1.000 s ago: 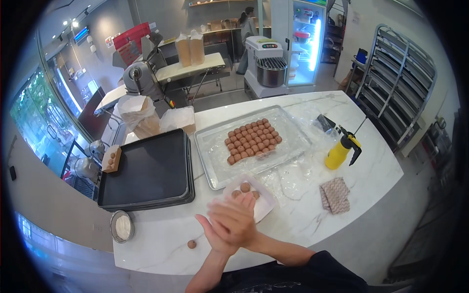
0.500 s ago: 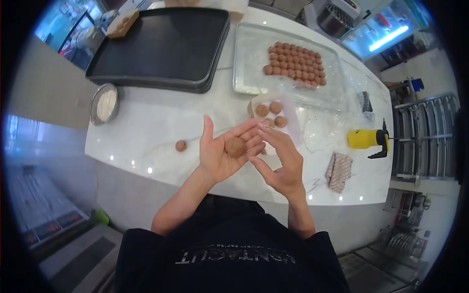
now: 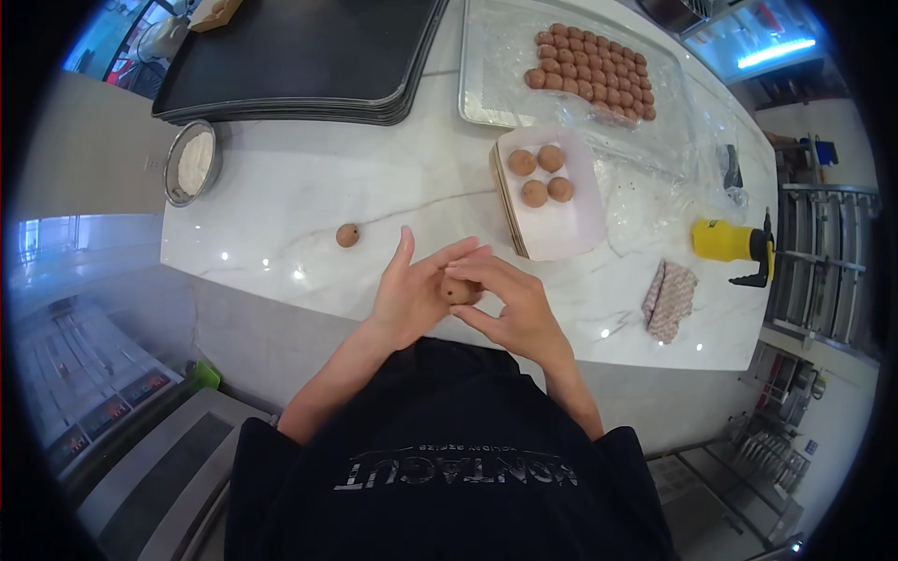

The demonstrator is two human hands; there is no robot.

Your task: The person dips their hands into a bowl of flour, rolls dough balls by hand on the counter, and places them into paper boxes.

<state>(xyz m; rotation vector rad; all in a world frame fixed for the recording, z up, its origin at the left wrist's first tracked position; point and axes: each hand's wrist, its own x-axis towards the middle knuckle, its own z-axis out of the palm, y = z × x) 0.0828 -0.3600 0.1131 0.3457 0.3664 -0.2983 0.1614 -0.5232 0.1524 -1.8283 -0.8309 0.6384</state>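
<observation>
A brown dough ball (image 3: 457,292) with a dark speck sits between my hands, above the near edge of the counter. My left hand (image 3: 408,292) cradles it from the left, palm turned up and thumb raised away from it. Over its right side curves my right hand (image 3: 513,304), thumb and fingers closed round it. Some of the fingertips are hidden where the hands overlap. Another brown dough ball (image 3: 347,235) lies alone on the counter to the left. Beyond my right hand stands a stack of paper trays (image 3: 578,234), with several larger balls in the top one.
A clear-wrapped metal tray (image 3: 486,70) at the back holds rows of brown balls. Black baking trays (image 3: 299,61) are stacked back left, near a metal bowl (image 3: 194,165) of white powder. A yellow spray bottle (image 3: 722,241) and a checked cloth (image 3: 670,301) are at the right.
My right thumb and fingers have closed onto the ball, which lay bare on my left palm before. The whole view has shifted, so the counter's things appear higher up.
</observation>
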